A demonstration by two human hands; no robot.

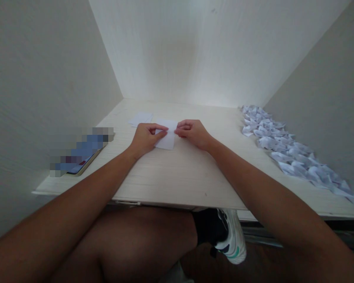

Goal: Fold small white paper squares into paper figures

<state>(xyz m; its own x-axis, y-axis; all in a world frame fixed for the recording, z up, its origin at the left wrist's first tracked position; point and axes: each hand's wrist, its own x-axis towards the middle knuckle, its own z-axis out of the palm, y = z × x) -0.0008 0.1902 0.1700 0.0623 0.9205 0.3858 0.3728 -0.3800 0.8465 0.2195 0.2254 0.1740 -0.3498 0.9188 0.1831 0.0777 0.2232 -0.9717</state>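
Note:
A small white sheet of paper is held a little above the tabletop between my two hands. My left hand pinches it with thumb and forefinger near the middle. At its right edge my right hand pinches it with the fingertips, the other fingers curled in. Behind my left hand, more flat white paper pieces lie on the table. Whether the held sheet has a crease is too small to tell.
Many folded white paper pieces form a long pile by the right wall. A phone, partly blurred, leans at the left wall. The pale table is enclosed by walls on three sides. My crossed leg and shoe are below its front edge.

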